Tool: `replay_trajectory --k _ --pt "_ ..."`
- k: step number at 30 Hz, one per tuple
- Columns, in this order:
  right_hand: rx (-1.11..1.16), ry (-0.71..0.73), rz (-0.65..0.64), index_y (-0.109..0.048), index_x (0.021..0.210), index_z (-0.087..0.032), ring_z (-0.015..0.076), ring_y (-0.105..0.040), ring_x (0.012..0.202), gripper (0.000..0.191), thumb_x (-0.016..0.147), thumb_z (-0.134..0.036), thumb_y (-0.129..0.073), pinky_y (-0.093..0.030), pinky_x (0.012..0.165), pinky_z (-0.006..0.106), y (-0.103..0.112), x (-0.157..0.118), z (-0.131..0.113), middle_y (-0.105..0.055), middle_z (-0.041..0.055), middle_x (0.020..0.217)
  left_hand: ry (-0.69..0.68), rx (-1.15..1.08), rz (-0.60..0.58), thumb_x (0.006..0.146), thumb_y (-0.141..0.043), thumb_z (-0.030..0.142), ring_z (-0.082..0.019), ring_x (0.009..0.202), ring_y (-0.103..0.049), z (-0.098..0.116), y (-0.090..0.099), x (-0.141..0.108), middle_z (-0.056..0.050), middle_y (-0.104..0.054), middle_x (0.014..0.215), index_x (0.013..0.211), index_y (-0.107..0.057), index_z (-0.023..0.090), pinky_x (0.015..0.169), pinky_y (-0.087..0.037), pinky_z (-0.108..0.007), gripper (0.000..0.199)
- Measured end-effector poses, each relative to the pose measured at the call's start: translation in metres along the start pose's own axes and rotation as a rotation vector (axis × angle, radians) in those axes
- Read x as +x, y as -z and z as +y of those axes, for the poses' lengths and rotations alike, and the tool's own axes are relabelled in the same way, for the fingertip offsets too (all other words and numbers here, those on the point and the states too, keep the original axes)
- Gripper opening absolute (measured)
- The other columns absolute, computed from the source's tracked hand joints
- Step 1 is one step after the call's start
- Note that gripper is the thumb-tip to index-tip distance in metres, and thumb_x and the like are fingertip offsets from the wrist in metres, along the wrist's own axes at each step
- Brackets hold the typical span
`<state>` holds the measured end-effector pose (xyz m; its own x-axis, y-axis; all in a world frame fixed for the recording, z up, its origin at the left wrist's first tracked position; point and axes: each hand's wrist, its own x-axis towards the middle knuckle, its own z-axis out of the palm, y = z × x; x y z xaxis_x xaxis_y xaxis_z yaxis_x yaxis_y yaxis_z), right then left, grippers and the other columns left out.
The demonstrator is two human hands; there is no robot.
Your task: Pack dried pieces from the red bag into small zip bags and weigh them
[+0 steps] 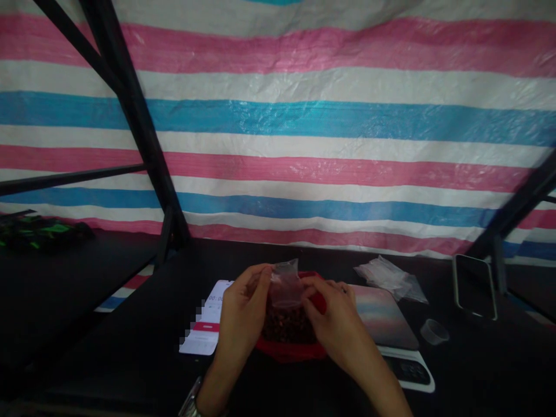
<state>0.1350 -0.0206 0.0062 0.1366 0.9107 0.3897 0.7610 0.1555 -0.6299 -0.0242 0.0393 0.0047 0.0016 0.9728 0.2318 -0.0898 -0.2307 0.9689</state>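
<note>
My left hand (pixel 243 313) and my right hand (pixel 336 318) pinch opposite sides of a small clear plastic bag (pixel 285 285) and hold it open, its lower part dim and its contents hard to make out. Directly below it sits a red container (pixel 291 351), filled with a heap of small dark reddish-brown pieces (pixel 289 325). My hands hide much of the container's rim. Right of my right hand stands a digital kitchen scale (pixel 384 317). A phone (pixel 204 318) lit with a timer-like screen lies under my left hand's side.
A pile of clear plastic bags (pixel 384 277), a small clear cup (pixel 434 332) and an upright phone (pixel 474 286) stand on the black table (pixel 130 353). A black metal frame (pixel 139 121) crosses the striped tarp (pixel 330 124). A green-and-black object (pixel 39 233) lies at far left.
</note>
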Motion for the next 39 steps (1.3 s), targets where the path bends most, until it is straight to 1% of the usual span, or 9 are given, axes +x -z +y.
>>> replay_trajectory --k 4,8,11,13,16,20,26,32,39 --pt "0.226 -0.034 0.208 -0.07 0.11 -0.027 0.0255 -0.074 0.093 0.019 0.094 -0.032 -0.06 -0.047 0.094 0.042 0.028 0.011 0.009 -0.08 0.0023 0.093 -0.028 -0.11 0.045 0.083 -0.08 0.061 -0.024 0.094 -0.079 0.006 0.006 0.004 -0.006 -0.083 0.102 0.125 -0.069 0.02 0.087 -0.062 -0.036 0.059" --pt "0.057 -0.163 0.418 -0.066 0.113 -0.023 0.0278 -0.075 0.088 0.029 0.09 -0.039 -0.062 -0.053 0.082 0.039 0.09 0.034 0.072 -0.079 0.0066 0.088 -0.092 -0.104 0.146 0.087 -0.076 0.06 -0.021 0.094 -0.076 0.009 0.02 0.01 -0.005 -0.08 0.105 0.121 -0.069 0.021 0.084 -0.061 -0.034 0.052" --pt "-0.547 -0.341 0.247 -0.072 0.113 -0.022 0.0301 -0.076 0.088 0.03 0.096 -0.029 -0.048 -0.051 0.085 0.044 0.129 0.048 0.131 -0.079 0.0104 0.088 -0.086 -0.093 0.181 0.085 -0.076 0.058 -0.019 0.087 -0.073 0.012 0.029 0.012 -0.003 -0.078 0.097 0.114 -0.071 0.022 0.078 -0.059 -0.032 0.047" --pt "-0.655 -0.371 0.148 -0.076 0.104 -0.021 0.0339 -0.076 0.092 0.03 0.09 -0.016 -0.05 -0.048 0.093 0.052 0.141 0.051 0.157 -0.079 0.0119 0.086 -0.075 -0.081 0.197 0.082 -0.079 0.058 -0.019 0.084 -0.072 0.015 0.032 0.013 -0.001 -0.077 0.092 0.11 -0.073 0.022 0.076 -0.058 -0.031 0.047" --pt "-0.724 -0.337 0.017 -0.079 0.097 -0.018 0.0381 -0.074 0.105 0.031 0.079 -0.005 -0.056 -0.045 0.1 0.056 0.142 0.053 0.175 -0.079 0.0182 0.103 -0.051 -0.066 0.195 0.076 -0.081 0.061 -0.018 0.08 -0.07 0.018 0.031 0.013 0.0 -0.075 0.087 0.104 -0.074 0.022 0.073 -0.056 -0.031 0.048" --pt "-0.738 -0.225 -0.107 -0.075 0.121 -0.019 0.0328 -0.066 0.127 0.041 0.09 -0.007 -0.05 -0.044 0.108 0.046 0.134 0.06 0.186 -0.067 0.018 0.143 -0.063 -0.051 0.185 0.075 -0.081 0.062 -0.019 0.08 -0.069 0.02 0.027 0.013 0.0 -0.074 0.086 0.102 -0.075 0.023 0.072 -0.056 -0.031 0.048" --pt "-0.683 -0.237 -0.311 -0.079 0.104 -0.021 0.0231 -0.075 0.1 0.022 0.09 -0.016 -0.063 -0.053 0.087 0.028 0.125 0.066 0.218 -0.079 0.0096 0.115 -0.052 -0.03 0.154 0.076 -0.079 0.058 -0.018 0.079 -0.07 0.015 0.027 0.016 0.001 -0.074 0.085 0.099 -0.075 0.023 0.071 -0.057 -0.03 0.041" --pt "-0.7 -0.288 -0.282 -0.079 0.108 -0.02 0.0268 -0.074 0.107 0.024 0.095 -0.026 -0.059 -0.054 0.088 0.033 0.132 0.062 0.23 -0.077 0.0131 0.121 -0.078 -0.002 0.124 0.079 -0.075 0.056 -0.019 0.078 -0.07 0.013 0.031 0.017 0.0 -0.074 0.086 0.097 -0.076 0.022 0.071 -0.057 -0.031 0.038" --pt "-0.62 -0.268 -0.213 -0.078 0.124 -0.018 0.0311 -0.072 0.119 0.038 0.095 -0.022 -0.052 -0.051 0.106 0.04 0.163 0.074 0.213 -0.077 0.0161 0.129 -0.092 0.025 0.126 0.078 -0.074 0.058 -0.019 0.077 -0.07 0.018 0.036 0.016 0.0 -0.074 0.085 0.095 -0.075 0.023 0.072 -0.058 -0.032 0.039"
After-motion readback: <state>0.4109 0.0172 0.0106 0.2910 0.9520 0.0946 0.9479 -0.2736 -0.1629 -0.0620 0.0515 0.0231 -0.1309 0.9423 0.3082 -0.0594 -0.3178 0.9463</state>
